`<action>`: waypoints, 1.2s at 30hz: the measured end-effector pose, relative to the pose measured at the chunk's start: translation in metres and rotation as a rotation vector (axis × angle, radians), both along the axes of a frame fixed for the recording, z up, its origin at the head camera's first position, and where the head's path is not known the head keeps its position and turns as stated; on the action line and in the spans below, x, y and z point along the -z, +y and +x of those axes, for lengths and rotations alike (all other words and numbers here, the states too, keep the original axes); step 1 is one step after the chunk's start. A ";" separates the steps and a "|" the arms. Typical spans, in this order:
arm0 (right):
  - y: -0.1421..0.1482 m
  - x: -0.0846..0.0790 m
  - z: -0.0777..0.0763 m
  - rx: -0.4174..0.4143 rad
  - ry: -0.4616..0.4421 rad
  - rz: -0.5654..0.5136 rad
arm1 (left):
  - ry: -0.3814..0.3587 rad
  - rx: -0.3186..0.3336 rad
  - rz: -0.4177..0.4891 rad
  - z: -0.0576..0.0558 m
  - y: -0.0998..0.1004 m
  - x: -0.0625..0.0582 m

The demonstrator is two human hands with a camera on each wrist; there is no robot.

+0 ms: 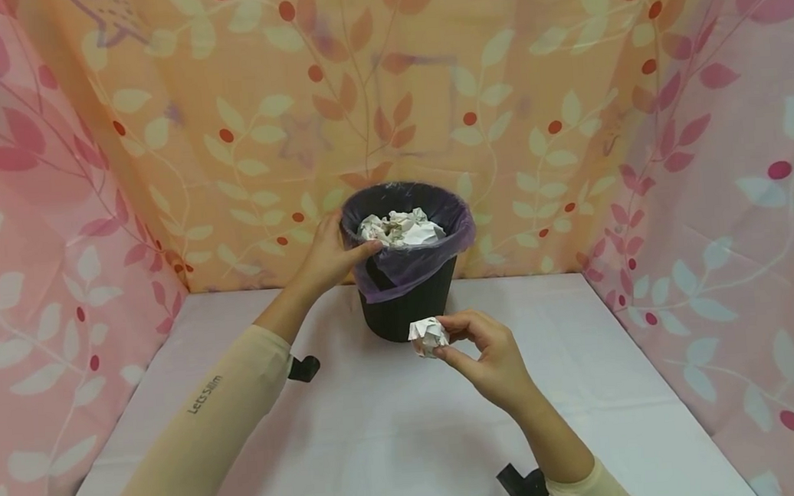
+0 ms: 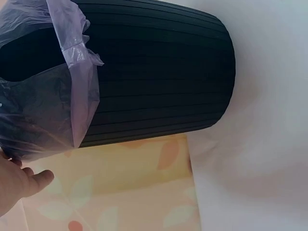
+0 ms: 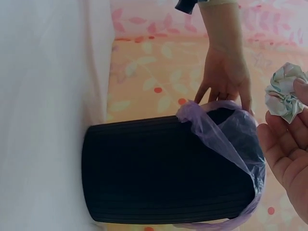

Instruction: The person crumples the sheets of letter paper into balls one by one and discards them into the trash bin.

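Note:
A black trash bin (image 1: 408, 305) stands upright on the white tabletop, lined with a thin purple bag (image 1: 422, 265) folded over its rim. Crumpled white papers (image 1: 409, 228) fill the inside near the top. My left hand (image 1: 329, 259) holds the bin by the left side of its rim, thumb over the edge; in the left wrist view only part of that hand (image 2: 17, 185) shows. In front of the bin, apart from it, my right hand (image 1: 491, 357) pinches a crumpled paper ball (image 1: 428, 336) between thumb and fingers. The right wrist view shows the ball (image 3: 284, 91) has printed marks.
A white-covered table (image 1: 343, 467) lies under the bin. Orange leaf-patterned fabric (image 1: 258, 135) hangs close behind it, and pink patterned fabric (image 1: 750, 254) borders the sides. Black wrist mounts (image 1: 524, 485) stick out from the forearms.

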State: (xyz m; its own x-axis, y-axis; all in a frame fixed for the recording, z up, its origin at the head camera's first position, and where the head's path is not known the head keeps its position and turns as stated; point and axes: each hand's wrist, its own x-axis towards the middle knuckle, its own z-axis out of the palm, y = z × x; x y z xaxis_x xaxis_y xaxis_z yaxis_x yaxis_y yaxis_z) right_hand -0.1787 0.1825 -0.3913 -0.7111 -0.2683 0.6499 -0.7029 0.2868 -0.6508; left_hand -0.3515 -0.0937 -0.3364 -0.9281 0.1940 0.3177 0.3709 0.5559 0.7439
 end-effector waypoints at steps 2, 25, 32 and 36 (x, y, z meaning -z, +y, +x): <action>0.002 -0.005 -0.001 -0.005 0.010 0.000 | -0.009 -0.002 -0.003 0.001 0.001 -0.001; 0.021 -0.100 -0.037 -0.035 0.044 0.029 | -0.042 -0.001 0.025 0.002 0.001 -0.001; 0.023 -0.134 -0.053 -0.022 0.089 0.082 | -0.060 0.005 0.031 -0.001 0.001 0.000; 0.024 -0.152 -0.067 0.008 0.101 0.128 | -0.060 0.005 0.036 -0.001 0.001 0.000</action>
State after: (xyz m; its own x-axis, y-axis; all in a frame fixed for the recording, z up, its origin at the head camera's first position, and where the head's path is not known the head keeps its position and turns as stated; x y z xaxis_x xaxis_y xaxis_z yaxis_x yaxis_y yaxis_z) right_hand -0.2458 0.2060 -0.2398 -0.6467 -0.3479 0.6788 -0.7601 0.3690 -0.5350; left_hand -0.3523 -0.0922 -0.3368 -0.9448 0.1882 0.2682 0.3276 0.5269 0.7843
